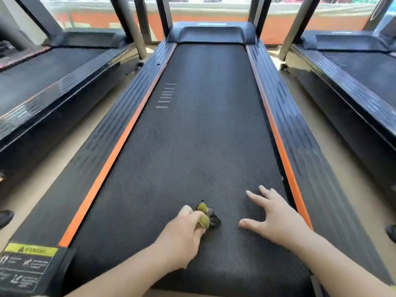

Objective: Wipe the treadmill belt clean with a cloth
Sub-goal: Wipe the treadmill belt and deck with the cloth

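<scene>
A black textured treadmill belt runs away from me between orange-edged side rails. My left hand grips a bunched yellow-green and dark cloth against the near part of the belt. To its right, my right hand lies flat on the belt with fingers spread, close to the right orange strip. Faint grey streaks mark the belt's surface farther up.
Two more treadmills flank this one: a left treadmill and a right treadmill, with strips of beige floor between. A yellow warning label sits on the near left corner. Dark uprights and a window stand at the far end.
</scene>
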